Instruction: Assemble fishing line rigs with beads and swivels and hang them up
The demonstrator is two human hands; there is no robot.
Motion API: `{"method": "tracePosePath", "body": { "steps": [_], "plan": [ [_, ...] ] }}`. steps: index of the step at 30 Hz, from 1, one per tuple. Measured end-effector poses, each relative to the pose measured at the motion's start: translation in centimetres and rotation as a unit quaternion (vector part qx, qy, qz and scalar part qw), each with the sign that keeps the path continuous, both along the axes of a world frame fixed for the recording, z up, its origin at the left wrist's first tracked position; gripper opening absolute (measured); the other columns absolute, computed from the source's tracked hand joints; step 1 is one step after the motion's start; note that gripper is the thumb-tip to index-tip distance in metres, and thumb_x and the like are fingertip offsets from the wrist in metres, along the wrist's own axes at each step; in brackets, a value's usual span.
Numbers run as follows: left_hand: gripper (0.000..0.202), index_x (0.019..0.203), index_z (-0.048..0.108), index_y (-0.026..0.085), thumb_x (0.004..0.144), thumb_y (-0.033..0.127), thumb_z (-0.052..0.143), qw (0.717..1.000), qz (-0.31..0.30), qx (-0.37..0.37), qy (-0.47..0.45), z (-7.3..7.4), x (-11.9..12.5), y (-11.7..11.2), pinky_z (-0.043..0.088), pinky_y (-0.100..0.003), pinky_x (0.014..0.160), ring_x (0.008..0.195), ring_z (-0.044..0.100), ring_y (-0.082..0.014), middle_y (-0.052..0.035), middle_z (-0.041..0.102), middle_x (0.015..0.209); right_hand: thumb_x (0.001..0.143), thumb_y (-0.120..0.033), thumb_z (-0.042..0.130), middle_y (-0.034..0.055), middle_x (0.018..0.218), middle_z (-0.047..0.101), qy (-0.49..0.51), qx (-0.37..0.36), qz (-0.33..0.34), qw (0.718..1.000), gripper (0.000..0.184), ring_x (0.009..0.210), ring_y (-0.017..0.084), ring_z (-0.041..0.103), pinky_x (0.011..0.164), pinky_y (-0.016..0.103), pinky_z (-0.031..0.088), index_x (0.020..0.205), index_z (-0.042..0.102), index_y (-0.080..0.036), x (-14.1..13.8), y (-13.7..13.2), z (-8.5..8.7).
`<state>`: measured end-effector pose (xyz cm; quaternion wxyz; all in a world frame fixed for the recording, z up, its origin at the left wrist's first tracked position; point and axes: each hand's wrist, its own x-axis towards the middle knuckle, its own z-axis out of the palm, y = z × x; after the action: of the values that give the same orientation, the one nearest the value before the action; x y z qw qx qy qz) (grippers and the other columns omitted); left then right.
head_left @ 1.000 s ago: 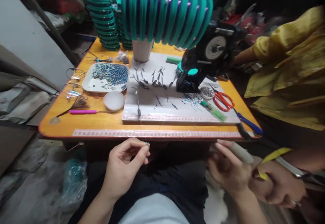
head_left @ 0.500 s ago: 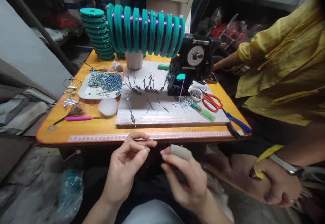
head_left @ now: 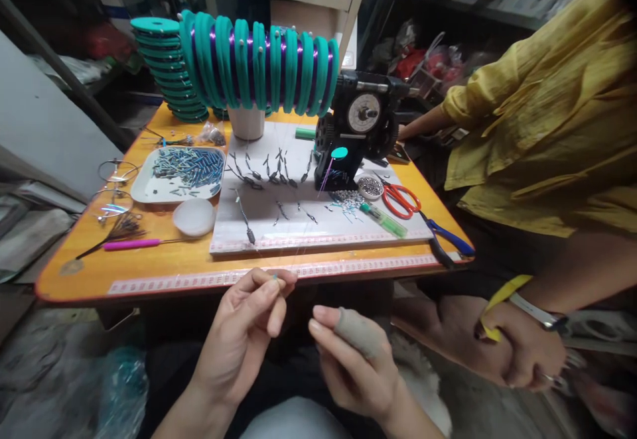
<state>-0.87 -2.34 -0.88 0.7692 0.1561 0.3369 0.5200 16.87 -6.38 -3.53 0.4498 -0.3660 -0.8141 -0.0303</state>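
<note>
My left hand (head_left: 246,333) is below the front edge of the orange table (head_left: 149,263), its thumb and forefinger pinched on a tiny bead-like piece (head_left: 275,276) with a thin clear line running up toward the white board (head_left: 318,217). My right hand (head_left: 355,363) sits just right of it, fingers curled, one finger wearing a grey fabric cot (head_left: 355,331); whether it grips the line I cannot make out. Small dark fishing rigs (head_left: 269,170) lie scattered on the board.
A row of teal foam spools (head_left: 259,61) wound with purple line stands on a white cup; more teal spools (head_left: 164,67) are stacked at left. A black winding machine (head_left: 361,127), tray of small tubes (head_left: 182,170), red scissors (head_left: 401,200), blue pliers (head_left: 448,240). A person in yellow (head_left: 542,114) sits at right.
My right hand came in from the right to beside my left hand. My left hand rose slightly, keeping its pinch. The view tilted up, so the table sits further left.
</note>
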Motion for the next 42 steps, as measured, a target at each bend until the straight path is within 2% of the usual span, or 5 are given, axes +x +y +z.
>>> {"method": "tracePosePath", "body": {
  "steps": [5, 9, 14, 27, 42],
  "plan": [
    [0.014, 0.074, 0.075, 0.011, 0.070, 0.018, 0.087, 0.997, 0.053, -0.052, -0.017, 0.1, 0.1, 0.1, 0.057, -0.019, 0.093, 0.044, 0.049, 0.0030, -0.0083, 0.079, 0.094, 0.084, -0.006, 0.069, 0.0147, 0.119, 0.071, -0.046, -0.002, -0.119, 0.992, 0.046, 0.116, 0.026, 0.063, 0.096, 0.041, 0.057, 0.129, 0.064, -0.013, 2.9, 2.0, -1.0],
    [0.014, 0.070, 0.074, 0.011, 0.069, 0.013, 0.087, 0.996, 0.005, -0.078, -0.052, 0.6, 0.1, 0.3, 0.060, -0.021, 0.089, 0.043, 0.050, 0.0023, -0.0114, 0.079, 0.092, 0.090, -0.024, 0.071, 0.0142, 0.139, 0.061, -0.137, -0.045, -0.120, 0.982, 0.054, 0.135, 0.032, 0.050, 0.108, 0.049, 0.047, 0.140, 0.056, -0.014, 3.2, 3.9, -2.3],
    [0.012, 0.073, 0.074, 0.009, 0.072, 0.014, 0.086, 0.990, -0.072, -0.073, -0.095, 0.6, -0.2, 1.1, 0.059, -0.017, 0.084, 0.039, 0.047, 0.0036, -0.0103, 0.078, 0.080, 0.087, -0.021, 0.074, 0.0076, 0.123, 0.070, -0.060, 0.018, -0.175, 0.983, 0.050, 0.115, 0.025, 0.059, 0.103, 0.041, 0.051, 0.136, 0.062, -0.025, 2.5, 4.0, -4.4],
    [0.016, 0.077, 0.073, 0.006, 0.089, 0.006, 0.063, 0.969, -0.143, -0.094, -0.179, 0.0, 0.0, 1.7, 0.056, -0.013, 0.077, 0.035, 0.047, 0.0045, -0.0059, 0.072, 0.069, 0.079, -0.016, 0.082, 0.0030, 0.102, 0.072, -0.009, 0.071, -0.166, 0.983, 0.053, 0.097, 0.019, 0.060, 0.095, 0.034, 0.053, 0.129, 0.068, -0.030, 2.6, 4.2, -5.4],
    [0.010, 0.071, 0.067, 0.011, 0.075, 0.009, 0.075, 0.961, -0.187, -0.083, -0.187, 0.8, 0.5, 2.4, 0.054, -0.016, 0.072, 0.034, 0.032, 0.0044, -0.0001, 0.066, 0.060, 0.076, -0.012, 0.084, 0.0026, 0.095, 0.070, -0.024, 0.116, -0.163, 0.979, 0.073, 0.086, 0.020, 0.061, 0.084, 0.033, 0.053, 0.140, 0.058, -0.036, 2.8, 4.4, -5.8]
  ]
}}
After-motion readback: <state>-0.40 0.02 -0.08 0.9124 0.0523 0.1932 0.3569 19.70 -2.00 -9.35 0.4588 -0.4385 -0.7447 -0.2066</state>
